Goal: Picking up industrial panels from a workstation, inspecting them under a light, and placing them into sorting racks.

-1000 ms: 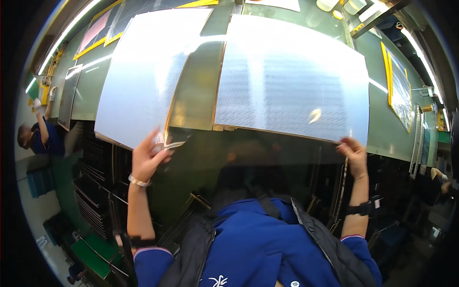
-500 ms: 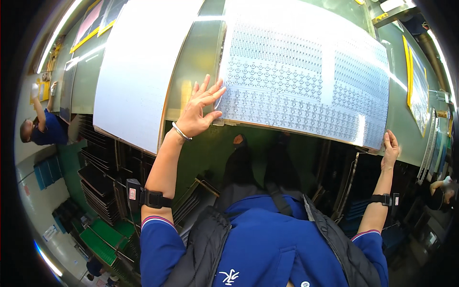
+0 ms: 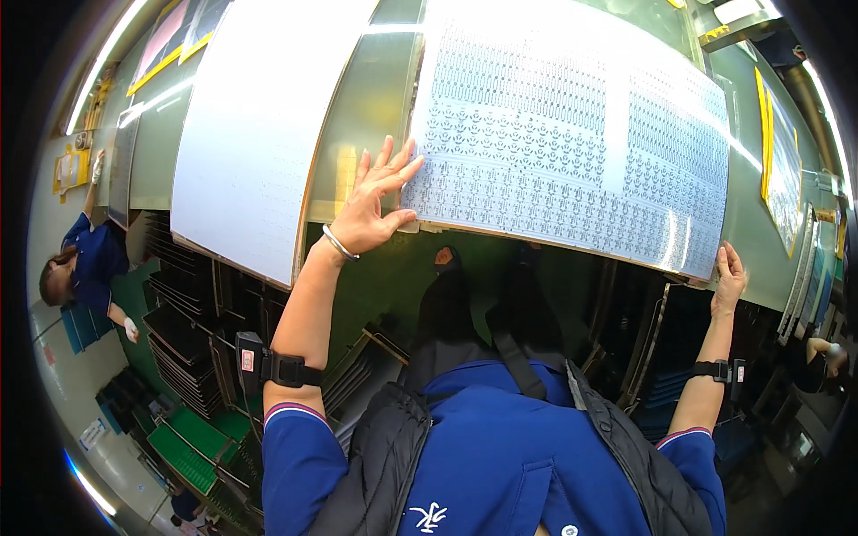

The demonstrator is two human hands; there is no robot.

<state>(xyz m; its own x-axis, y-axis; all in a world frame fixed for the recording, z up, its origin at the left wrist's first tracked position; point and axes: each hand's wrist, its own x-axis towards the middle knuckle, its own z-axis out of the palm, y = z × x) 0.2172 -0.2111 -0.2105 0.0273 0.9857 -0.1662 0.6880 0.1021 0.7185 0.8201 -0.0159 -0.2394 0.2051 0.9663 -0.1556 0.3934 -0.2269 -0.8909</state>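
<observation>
A large white sheet with rows of small dark printed patterns [image 3: 536, 179] lies before me, on a flat board at the table's front edge. My left hand [image 3: 368, 207] is at its left front corner, fingers spread and stretched, with thumb and fingertips touching the edge. At the right front corner my right hand [image 3: 728, 279] is closed, its fingers together on the sheet's edge; what its thumb does is partly hidden. Left of my left hand lies another large white panel [image 3: 246, 134], with only faint marks on its surface.
The greenish tabletop [image 3: 362, 116] shows between both sheets. Yellow-edged frames [image 3: 778, 152] stand at the right. Below the table are dark racks [image 3: 183, 357] and a green rack [image 3: 192, 451]. A co-worker in blue [image 3: 94, 259] is at the far left; another person [image 3: 818, 362] is far right.
My left hand's fingers have spread slightly more at the sheet's corner. My right hand stays in place. The co-worker at far left has turned and lowered one arm.
</observation>
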